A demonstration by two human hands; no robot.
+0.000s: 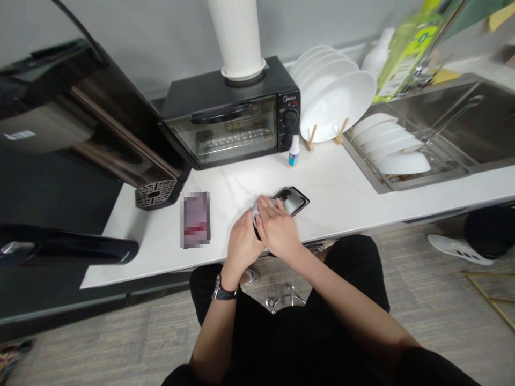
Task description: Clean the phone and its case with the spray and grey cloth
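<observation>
A phone (pixel 295 200) with a dark, glossy surface lies on the white counter, its lower left end mostly hidden beneath my hands. My right hand (pixel 277 226) is closed over a whitish cloth (pixel 256 208) and presses it against the phone. Close beside it, my left hand (pixel 244 241), with a watch on the wrist, has its fingers closed at the phone's near left end; its fingertips are partly covered. A small white spray bottle (pixel 294 152) with a blue label stands upright behind the phone. To the left lies a pixelated purplish rectangular item (pixel 196 220).
Behind stands a black toaster oven (pixel 229 126) bearing a white vase (pixel 238 37). White plates (pixel 338 104) lean in a rack near the sink (pixel 386 185), which holds bowls (pixel 404 162). A tall dark machine (pixel 120 139) is at left. A person's shoe (pixel 458 249) shows at right.
</observation>
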